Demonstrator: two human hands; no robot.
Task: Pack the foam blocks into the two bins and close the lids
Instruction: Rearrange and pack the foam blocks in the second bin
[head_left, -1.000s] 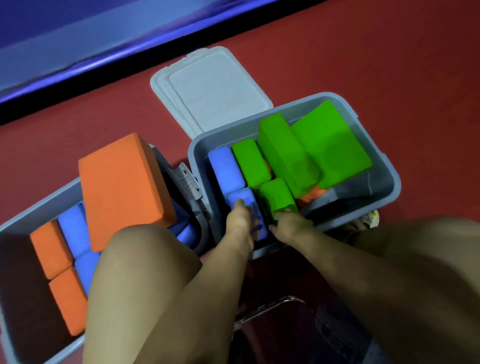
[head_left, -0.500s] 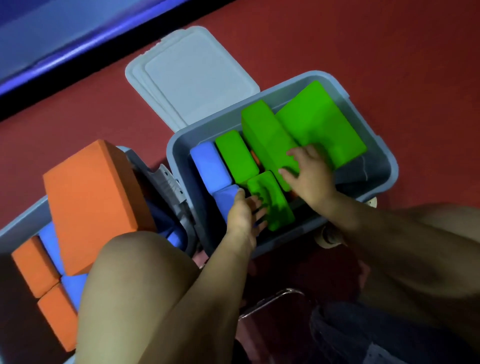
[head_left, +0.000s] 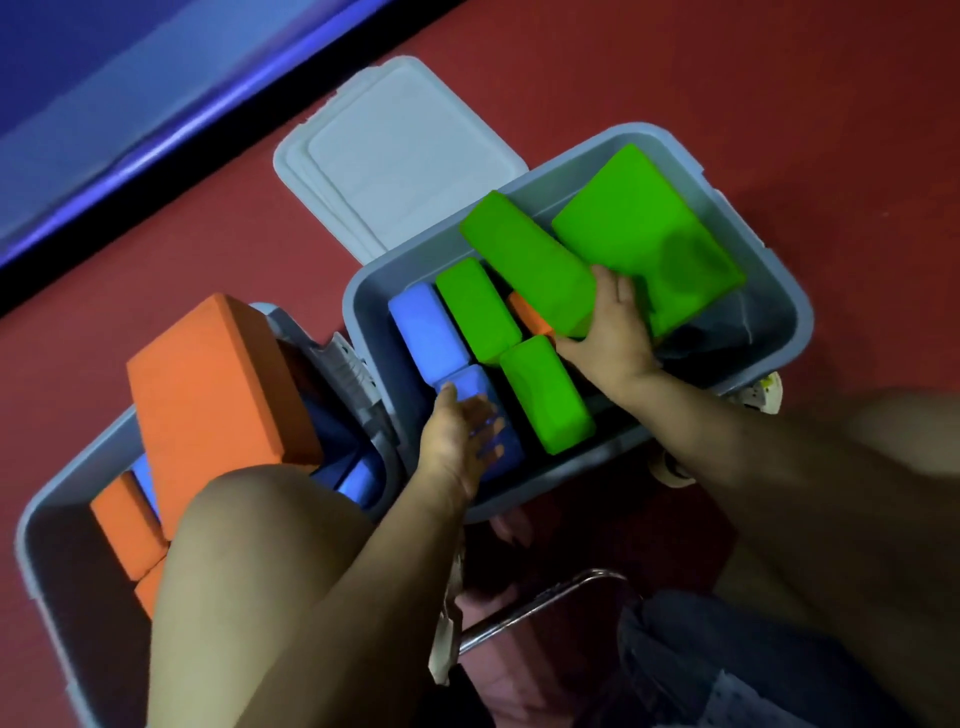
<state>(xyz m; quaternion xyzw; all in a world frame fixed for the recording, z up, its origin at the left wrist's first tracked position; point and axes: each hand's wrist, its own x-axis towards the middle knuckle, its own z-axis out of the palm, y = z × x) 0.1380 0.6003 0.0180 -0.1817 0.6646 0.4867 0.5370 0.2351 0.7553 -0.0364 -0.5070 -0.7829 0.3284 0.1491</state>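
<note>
1. Bins: two grey hard-plastic bins with rounded corners sit side by side on the red floor (head_left: 727, 78); right bin (head_left: 795, 312) open, its flat grey lid (head_left: 405, 150) hinged back onto the floor; left bin (head_left: 41, 525) also open.
2. Right bin contents, matte soft foam: wide flat green slab (head_left: 644, 228) tilted at the far right; long green block (head_left: 524, 260) tilted, long axis from far-left to near-right; two smaller rounded green blocks (head_left: 475, 309) (head_left: 545, 395); two blue blocks (head_left: 423, 327) (head_left: 470, 387) along the left wall; small orange piece (head_left: 530, 314) peeking from under.
3. Right hand (head_left: 613, 327) grips the near end of the long green block, fingers curled over it, thumb underneath.
4. Left hand (head_left: 457, 431) lies flat, fingers relaxed and spread, on the nearer blue block.
5. Left bin: big orange foam slab (head_left: 218, 389) sticks up tilted, long axis near-far; smaller orange blocks (head_left: 124, 525) and blue foam pieces (head_left: 358, 478) beneath.
6. Bare knee (head_left: 260, 519) overlaps the left bin.
</note>
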